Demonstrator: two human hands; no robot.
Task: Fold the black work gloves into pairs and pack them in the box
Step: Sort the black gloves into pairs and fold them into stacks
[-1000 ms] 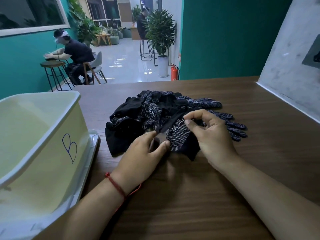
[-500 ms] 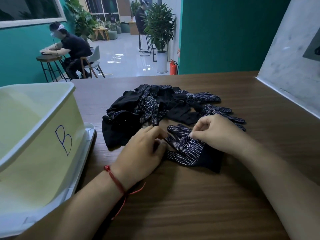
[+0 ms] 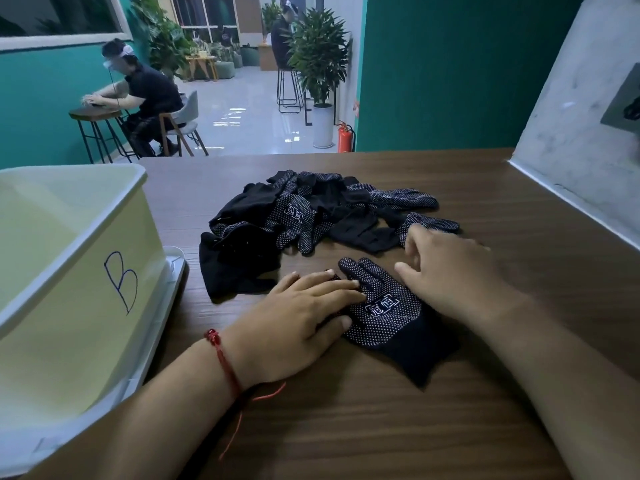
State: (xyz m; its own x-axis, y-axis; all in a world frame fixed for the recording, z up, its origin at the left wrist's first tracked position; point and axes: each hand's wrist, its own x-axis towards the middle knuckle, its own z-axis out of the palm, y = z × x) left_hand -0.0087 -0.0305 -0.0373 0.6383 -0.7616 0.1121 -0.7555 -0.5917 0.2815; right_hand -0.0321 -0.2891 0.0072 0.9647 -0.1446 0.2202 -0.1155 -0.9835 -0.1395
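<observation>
One black dotted work glove (image 3: 388,311) lies flat on the wooden table (image 3: 346,427), fingers pointing away from me. My left hand (image 3: 298,317) rests flat on its left side, fingers straight and pressing it down. To the glove's right hovers my right hand (image 3: 450,271), fingers spread and loosely bent, holding nothing. Behind both hands sits a heap of several black gloves (image 3: 311,213). A pale yellow box (image 3: 69,289) marked "B" stands at the left, its inside mostly out of sight.
The box stands on a white lid (image 3: 166,282) at the table's left edge. A grey wall (image 3: 588,133) borders the table on the right. Beyond the far edge a person sits at a small table (image 3: 95,114).
The single glove has come off the heap toward me and now lies flat. My right hand has let go of it and lifted to its right. My left hand has flattened onto it.
</observation>
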